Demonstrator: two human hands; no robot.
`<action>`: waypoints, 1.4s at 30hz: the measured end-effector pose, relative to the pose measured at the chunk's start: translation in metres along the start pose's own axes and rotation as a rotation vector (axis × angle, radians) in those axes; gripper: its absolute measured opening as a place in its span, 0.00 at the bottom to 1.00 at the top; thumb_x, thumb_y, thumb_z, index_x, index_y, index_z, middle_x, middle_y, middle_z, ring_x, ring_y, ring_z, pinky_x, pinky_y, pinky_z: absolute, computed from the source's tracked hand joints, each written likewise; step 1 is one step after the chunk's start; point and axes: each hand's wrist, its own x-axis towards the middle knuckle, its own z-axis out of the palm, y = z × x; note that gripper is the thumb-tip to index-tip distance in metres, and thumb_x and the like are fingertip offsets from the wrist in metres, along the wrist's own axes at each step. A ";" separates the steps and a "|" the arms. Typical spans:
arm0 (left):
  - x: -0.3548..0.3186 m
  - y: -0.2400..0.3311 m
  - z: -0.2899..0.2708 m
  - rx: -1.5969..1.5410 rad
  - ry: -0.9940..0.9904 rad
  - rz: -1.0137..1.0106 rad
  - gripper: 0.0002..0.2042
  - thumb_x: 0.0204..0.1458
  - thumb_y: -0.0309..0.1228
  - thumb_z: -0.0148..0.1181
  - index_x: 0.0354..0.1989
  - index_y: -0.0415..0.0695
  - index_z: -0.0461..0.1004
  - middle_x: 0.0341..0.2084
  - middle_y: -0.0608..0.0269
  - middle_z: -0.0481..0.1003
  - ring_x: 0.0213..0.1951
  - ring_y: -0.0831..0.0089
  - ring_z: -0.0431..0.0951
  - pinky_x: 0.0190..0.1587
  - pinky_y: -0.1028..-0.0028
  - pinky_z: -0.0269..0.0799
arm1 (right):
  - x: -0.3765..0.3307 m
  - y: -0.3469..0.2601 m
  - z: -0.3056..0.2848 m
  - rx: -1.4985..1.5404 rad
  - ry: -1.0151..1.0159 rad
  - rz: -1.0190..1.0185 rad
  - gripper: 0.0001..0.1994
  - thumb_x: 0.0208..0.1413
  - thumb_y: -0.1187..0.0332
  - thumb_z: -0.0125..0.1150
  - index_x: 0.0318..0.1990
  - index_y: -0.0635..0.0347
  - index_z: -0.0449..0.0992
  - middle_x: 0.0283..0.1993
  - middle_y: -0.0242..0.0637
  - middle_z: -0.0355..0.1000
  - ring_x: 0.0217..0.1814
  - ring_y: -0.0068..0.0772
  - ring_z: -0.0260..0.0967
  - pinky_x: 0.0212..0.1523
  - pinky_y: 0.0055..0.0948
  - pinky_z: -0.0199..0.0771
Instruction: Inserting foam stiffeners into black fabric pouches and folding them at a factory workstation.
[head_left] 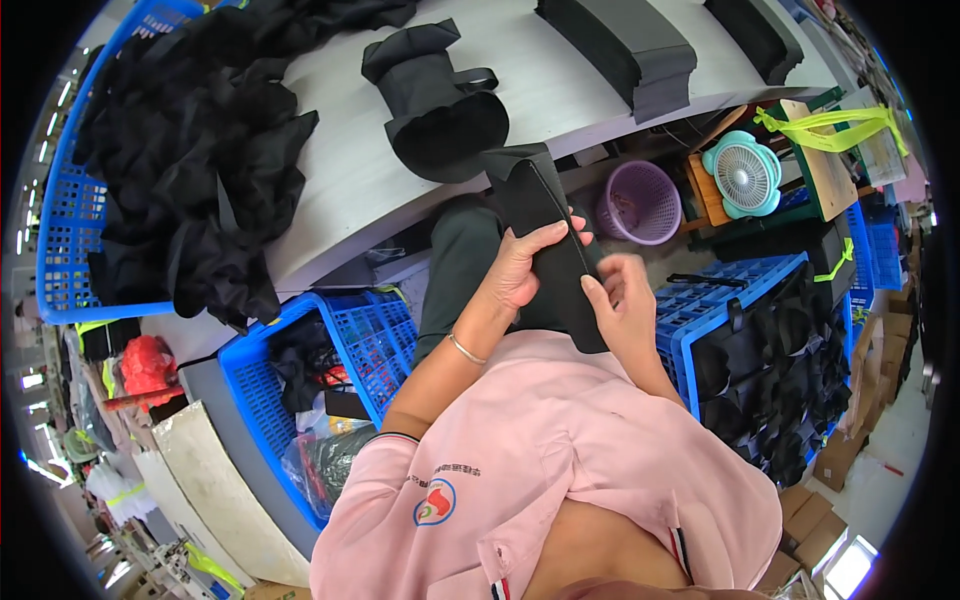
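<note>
A long, folded black fabric piece point(550, 230) with a seam along its length lies across my lap, its far end reaching the table edge. My left hand point(522, 262) is closed around its middle, the thumb on top and fingertips showing past the far side. Beside its right edge is my right hand point(622, 295), its fingers curled and slightly blurred, the thumb against the fabric. Whatever is between those right fingers is too small to make out. On the table, a sewn black fabric piece point(440, 105) with a rounded flap and a strap loop lies just beyond.
A heap of black fabric point(200, 170) covers the table's left part. Stacks of black pieces point(640, 60) lie at far right. Blue crates stand at my left point(350, 350) and right point(690, 340). A purple bin point(642, 203) and a small fan point(743, 175) are under the table's right side.
</note>
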 end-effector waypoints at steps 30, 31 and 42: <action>-0.067 0.103 -0.072 0.581 0.326 0.315 0.15 0.45 0.14 0.64 0.41 0.45 0.75 0.34 0.69 0.73 0.27 0.85 0.69 0.27 0.84 0.65 | 0.058 0.038 -0.050 -0.435 0.045 -0.654 0.17 0.47 0.77 0.67 0.47 0.60 0.78 0.38 0.41 0.74 0.37 0.43 0.73 0.39 0.36 0.73; -0.064 0.089 -0.052 0.580 0.300 0.310 0.21 0.44 0.14 0.66 0.48 0.43 0.73 0.38 0.67 0.75 0.31 0.82 0.72 0.35 0.81 0.70 | 0.054 0.038 -0.044 -0.355 -0.008 -0.592 0.16 0.48 0.77 0.67 0.47 0.61 0.78 0.38 0.43 0.74 0.37 0.46 0.73 0.38 0.37 0.73; -0.030 0.077 -0.017 0.973 0.542 0.973 0.12 0.60 0.37 0.63 0.48 0.46 0.82 0.62 0.56 0.66 0.55 0.69 0.69 0.58 0.71 0.64 | 0.042 0.012 0.001 0.097 -0.294 -0.333 0.21 0.59 0.72 0.62 0.60 0.61 0.71 0.51 0.48 0.76 0.51 0.46 0.77 0.49 0.32 0.74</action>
